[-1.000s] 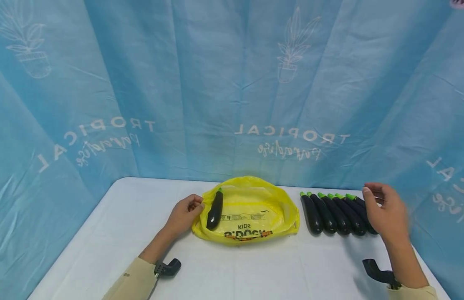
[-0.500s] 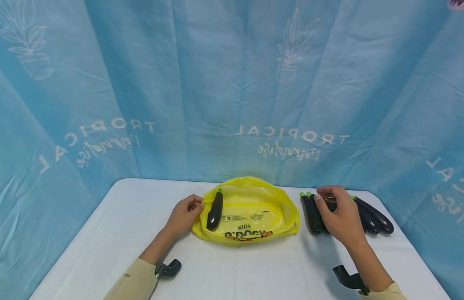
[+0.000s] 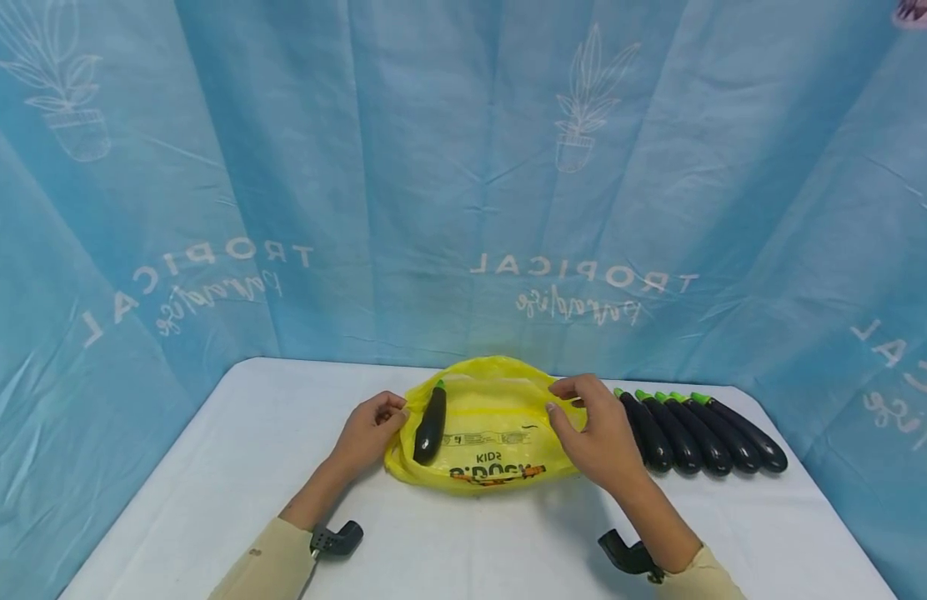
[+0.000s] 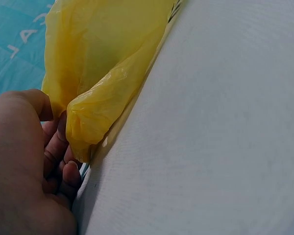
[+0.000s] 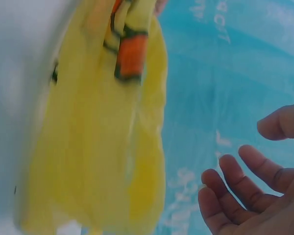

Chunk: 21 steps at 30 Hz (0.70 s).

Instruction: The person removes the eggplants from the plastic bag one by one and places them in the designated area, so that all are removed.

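A yellow plastic bag lies with its mouth spread wide, and one dark eggplant rests inside along its left side. My left hand pinches the bag's left edge; the left wrist view shows the gathered plastic between thumb and fingers. Over the bag's right edge is my right hand, its fingers loosely bent and apart, holding nothing. To its right, several glossy eggplants with green stem ends lie side by side in a slanted row, the leftmost part hidden by that hand.
The bag and eggplants lie on a white-covered table. Blue printed curtains hang behind it and along both sides. A dark wrist-worn device sticks out from the right wrist, and another from the left.
My right hand has swept left from above the right end of the eggplant row, across the eggplants, to the bag's right edge. My left hand has stayed at the bag's left edge.
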{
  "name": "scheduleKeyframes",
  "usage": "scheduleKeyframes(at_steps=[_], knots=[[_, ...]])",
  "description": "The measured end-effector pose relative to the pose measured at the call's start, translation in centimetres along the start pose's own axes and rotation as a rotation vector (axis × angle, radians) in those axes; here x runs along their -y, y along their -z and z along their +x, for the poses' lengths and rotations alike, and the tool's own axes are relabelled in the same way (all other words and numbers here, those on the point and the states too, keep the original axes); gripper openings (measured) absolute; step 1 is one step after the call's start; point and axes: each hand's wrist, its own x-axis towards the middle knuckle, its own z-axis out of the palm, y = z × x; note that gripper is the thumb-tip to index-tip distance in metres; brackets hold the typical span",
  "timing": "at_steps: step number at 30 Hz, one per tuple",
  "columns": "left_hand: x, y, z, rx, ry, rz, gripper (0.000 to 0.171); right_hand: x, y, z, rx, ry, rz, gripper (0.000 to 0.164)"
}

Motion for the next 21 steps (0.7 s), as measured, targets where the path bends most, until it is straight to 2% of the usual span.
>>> scheduleKeyframes(at_steps=[10, 21], knots=[[-0.1, 0.1, 0.0, -0.007, -0.01, -0.023, 0.014, 2.7, -4.5, 0.9, 0.096, -0.053, 0.054, 0.024], [-0.2, 0.0, 0.0, -0.007, -0.022, -0.032, 0.012, 4.2, -9.2, 1.7, 0.26, -0.223, 0.128, 0.028]])
